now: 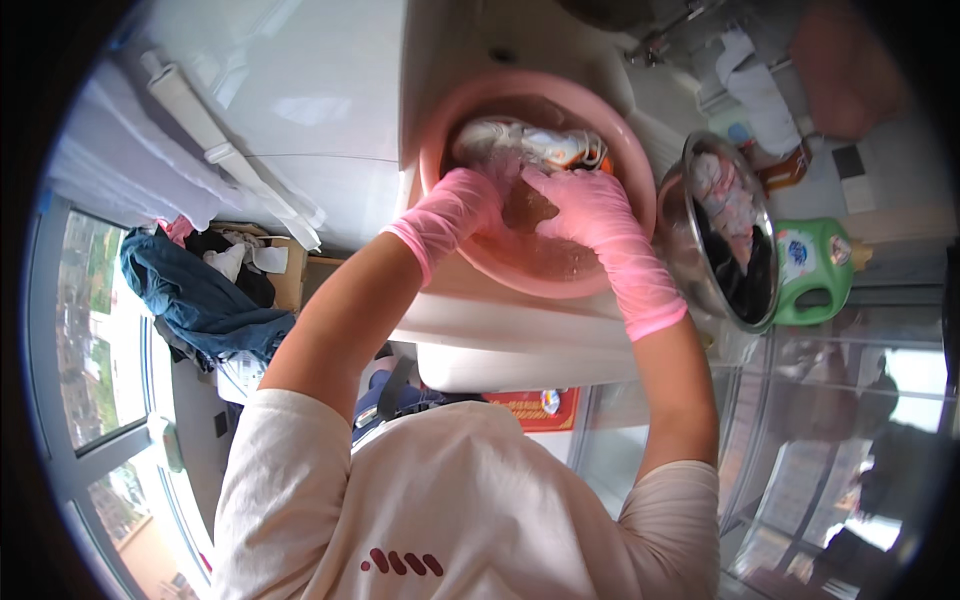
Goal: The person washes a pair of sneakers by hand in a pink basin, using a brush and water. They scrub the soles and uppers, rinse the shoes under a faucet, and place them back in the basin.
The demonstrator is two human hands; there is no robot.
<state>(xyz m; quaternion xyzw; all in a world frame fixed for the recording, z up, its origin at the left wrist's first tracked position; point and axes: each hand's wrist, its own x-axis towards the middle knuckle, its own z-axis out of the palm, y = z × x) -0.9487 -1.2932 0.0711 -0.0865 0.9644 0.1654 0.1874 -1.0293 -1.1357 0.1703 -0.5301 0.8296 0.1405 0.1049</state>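
A pink plastic basin [641,172] holding water stands in a white sink. Inside it, towards the far side, lies a whitish shoe [525,142] with laces and orange parts, partly under water. Both hands wear thin pink gloves. My left hand [487,180] reaches into the water at the near left of the shoe, its fingers blurred by the water, so its hold is unclear. My right hand [581,202] is over the basin beside the shoe's right part, thumb and forefinger spread apart; its other fingertips are hidden by the shoe and the glove.
Right of the basin, a steel bowl [675,217] holds dark and pale wet cloth, next to a green detergent bottle [814,274]. A faucet [652,49] is at the back. Dark blue clothing [202,300] and a cardboard box [289,277] are at left, near a window.
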